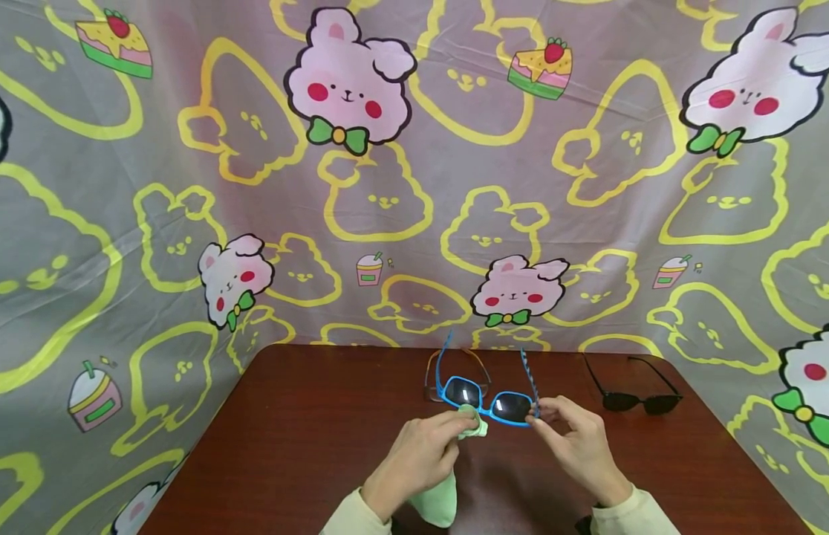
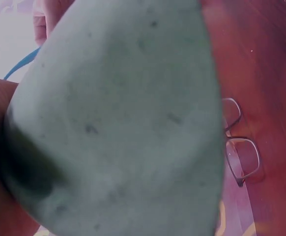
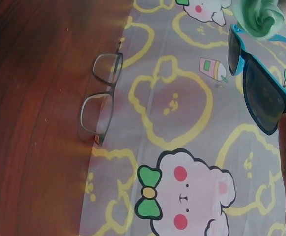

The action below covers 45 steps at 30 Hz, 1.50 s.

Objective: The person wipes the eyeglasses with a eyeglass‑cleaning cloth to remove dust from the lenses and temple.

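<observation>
Blue-framed sunglasses (image 1: 512, 407) with dark lenses are held up above the table, both temples unfolded and pointing away. My right hand (image 1: 578, 438) pinches them at the right hinge corner, thumb against the frame. A light green cloth (image 1: 437, 499) is gripped in my left hand (image 1: 421, 449). Its bunched end lies against the frame near the bridge and left lens, and the rest hangs below the hand. The cloth (image 2: 118, 108) fills most of the left wrist view. From the right wrist, the sunglasses (image 3: 265, 96) appear edge-on with the bunched cloth (image 3: 260, 19) by the far lens.
Clear-lensed eyeglasses (image 1: 433, 394) lie on the table behind the blue pair, partly hidden by it. Black sunglasses (image 1: 640, 403) sit at the table's right, temples unfolded. A patterned curtain (image 1: 388, 186) encloses the brown table (image 1: 287, 423) at the back and sides.
</observation>
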### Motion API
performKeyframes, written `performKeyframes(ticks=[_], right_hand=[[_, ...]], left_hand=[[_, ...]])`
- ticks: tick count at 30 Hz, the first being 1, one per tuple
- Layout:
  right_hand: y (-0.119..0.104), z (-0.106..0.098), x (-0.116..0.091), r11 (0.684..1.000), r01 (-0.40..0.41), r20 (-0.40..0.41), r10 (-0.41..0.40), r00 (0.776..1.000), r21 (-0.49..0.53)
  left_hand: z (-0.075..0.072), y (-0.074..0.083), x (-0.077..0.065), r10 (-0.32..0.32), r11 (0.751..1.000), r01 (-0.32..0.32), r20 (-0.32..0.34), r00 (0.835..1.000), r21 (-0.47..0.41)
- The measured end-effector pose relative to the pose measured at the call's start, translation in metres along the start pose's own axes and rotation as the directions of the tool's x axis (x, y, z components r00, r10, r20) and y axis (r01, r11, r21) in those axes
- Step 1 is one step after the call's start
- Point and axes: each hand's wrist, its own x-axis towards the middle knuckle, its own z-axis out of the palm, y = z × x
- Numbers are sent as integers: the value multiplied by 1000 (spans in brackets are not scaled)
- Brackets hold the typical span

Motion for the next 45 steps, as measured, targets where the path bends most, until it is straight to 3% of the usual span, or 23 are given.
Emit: performKeyframes(ticks=[11,23,28,35,45], right_hand=[[-3,7,-1,995,-85,45,83,996,54],[-7,14,0,993,8,21,-11,1000,115],[-20,13,8,990,27,24,-30,999,138],[-41,8,20,985,54,14,-57,998,165],[-40,8,19,986,42,4,-44,999,161]], left_hand=[[9,7,1,1,1000,-1,-22,1000,-1],[13,10,4,7,1000,-6,-29,1000,8],[14,10,5,-1,1000,1,-29,1000,3],[14,11,5,2,997,-3,21,1000,77],[11,12,7,50,981,-65,83,995,185]])
